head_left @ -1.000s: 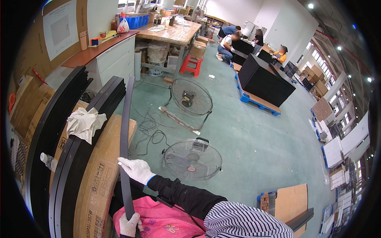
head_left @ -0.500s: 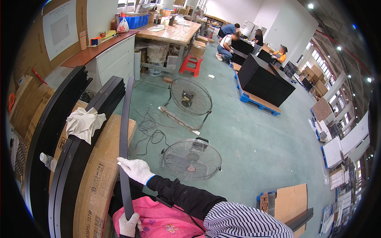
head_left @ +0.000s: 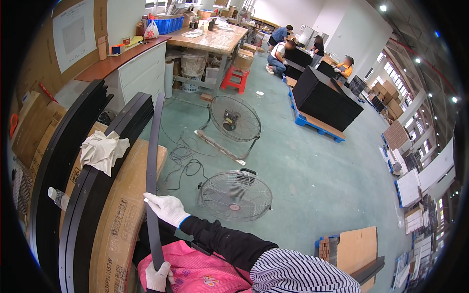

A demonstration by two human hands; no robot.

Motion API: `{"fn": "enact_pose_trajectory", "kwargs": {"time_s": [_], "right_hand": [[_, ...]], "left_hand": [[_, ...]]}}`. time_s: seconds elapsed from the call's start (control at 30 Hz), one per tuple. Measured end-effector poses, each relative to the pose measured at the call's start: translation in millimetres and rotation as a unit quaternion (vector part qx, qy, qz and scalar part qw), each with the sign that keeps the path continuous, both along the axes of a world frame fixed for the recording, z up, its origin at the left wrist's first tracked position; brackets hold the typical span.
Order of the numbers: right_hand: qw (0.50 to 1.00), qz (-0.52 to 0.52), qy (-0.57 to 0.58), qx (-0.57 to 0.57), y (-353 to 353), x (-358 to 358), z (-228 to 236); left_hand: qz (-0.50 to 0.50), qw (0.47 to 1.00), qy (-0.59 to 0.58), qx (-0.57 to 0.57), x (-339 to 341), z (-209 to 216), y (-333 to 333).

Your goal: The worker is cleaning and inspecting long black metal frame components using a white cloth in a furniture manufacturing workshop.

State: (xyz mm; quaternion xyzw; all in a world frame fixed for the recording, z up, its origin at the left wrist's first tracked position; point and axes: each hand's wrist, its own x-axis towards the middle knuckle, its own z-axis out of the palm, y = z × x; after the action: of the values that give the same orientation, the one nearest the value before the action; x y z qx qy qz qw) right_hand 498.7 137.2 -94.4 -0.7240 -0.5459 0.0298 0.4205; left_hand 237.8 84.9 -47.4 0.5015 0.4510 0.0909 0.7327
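A long, narrow dark strip stands nearly lengthwise in front of me, its far end beyond the cardboard box. My left hand, in a white knit glove, is closed around its near end. Farther up, my right hand, gloved the same way, is closed across the strip, with its fingertips at the left edge. Beside it on the left lies a stack of similar black strips on a long cardboard box. A crumpled white cloth rests on that stack.
Another black stack lies farther left, near a clear bottle. Two floor fans and loose cables are on the green floor ahead. Farther off, several people work by black panels on a blue pallet.
Almost nothing differs. Both hands keep their places on the strip, and the view has shifted very slightly. In the distance, one person in blue has raised their head.
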Motion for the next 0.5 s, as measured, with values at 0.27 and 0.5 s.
{"fn": "enact_pose_trajectory", "kwargs": {"time_s": [0.27,0.5], "right_hand": [[1.000,0.000,0.006,0.015,1.7,-2.1,1.9],[1.000,-0.002,0.001,-0.010,-0.2,0.3,0.3]], "left_hand": [[-0.001,1.000,-0.018,0.000,-1.7,1.3,0.9],[-0.002,1.000,-0.023,0.011,3.2,10.0,-1.2]]}}
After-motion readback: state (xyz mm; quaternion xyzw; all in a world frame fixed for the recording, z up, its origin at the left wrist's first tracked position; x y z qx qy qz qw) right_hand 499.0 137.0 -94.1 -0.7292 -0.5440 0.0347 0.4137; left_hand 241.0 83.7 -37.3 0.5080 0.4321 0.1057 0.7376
